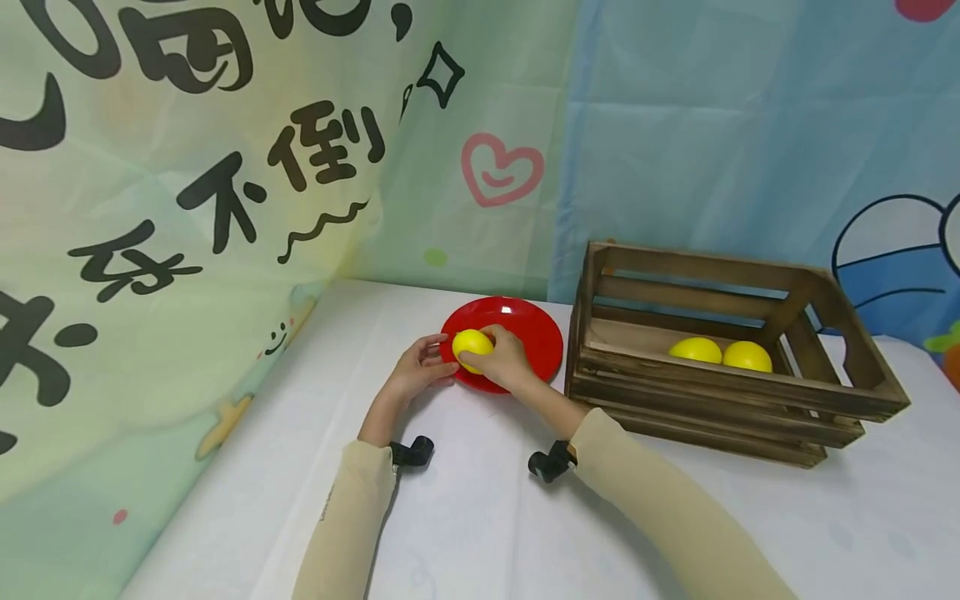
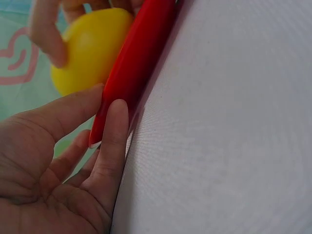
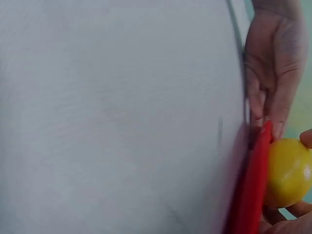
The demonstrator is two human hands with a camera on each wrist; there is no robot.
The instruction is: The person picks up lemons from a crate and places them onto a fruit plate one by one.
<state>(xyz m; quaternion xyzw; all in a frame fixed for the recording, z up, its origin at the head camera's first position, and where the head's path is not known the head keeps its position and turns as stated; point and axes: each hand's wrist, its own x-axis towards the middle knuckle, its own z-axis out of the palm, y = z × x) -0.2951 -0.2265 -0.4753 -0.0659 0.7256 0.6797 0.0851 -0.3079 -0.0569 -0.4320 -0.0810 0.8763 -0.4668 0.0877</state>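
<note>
1 smooth yellow lemon (image 1: 469,342) gripped by right hand (image 1: 507,360); glossy round red plate (image 1: 542,343), beneath that hand, pinched at rim by left hand (image 1: 417,367). Release best delayed until lemon is settled.

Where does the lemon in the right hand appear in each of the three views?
Head: the lemon is just below the picture's centre, over the left part of the red plate.
Left wrist: the lemon is at upper left.
Right wrist: the lemon is at lower right, near the edge.
Shared landmark: the red plate, close beside the lemon in both wrist views.
</note>
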